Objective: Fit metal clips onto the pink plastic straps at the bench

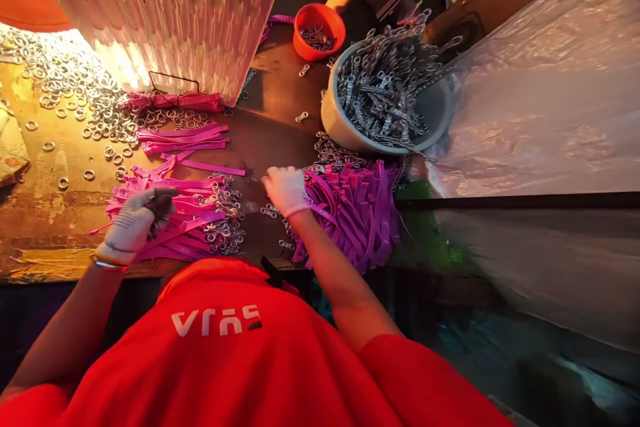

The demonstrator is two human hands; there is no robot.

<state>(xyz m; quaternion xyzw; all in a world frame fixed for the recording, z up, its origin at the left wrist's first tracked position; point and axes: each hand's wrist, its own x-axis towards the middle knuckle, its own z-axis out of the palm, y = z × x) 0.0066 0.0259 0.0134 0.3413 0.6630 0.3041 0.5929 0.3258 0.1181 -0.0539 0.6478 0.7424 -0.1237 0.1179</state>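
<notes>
My left hand, in a white knit glove with dark fingertips, is over a heap of pink straps with metal rings at their right ends. Its fingers are bent together, and what they hold, if anything, is hidden. My right hand, in a white glove, is low over the table at the left edge of a pile of purple straps. Its fingers curl downward, and I cannot make out anything in them. Small metal links lie just below this hand.
Loose metal rings spread across the table's left side under a bright lamp. A corrugated panel stands behind bundled straps. Further back are an orange bowl of rings and a grey bucket of chains. Plastic sheeting covers the right side.
</notes>
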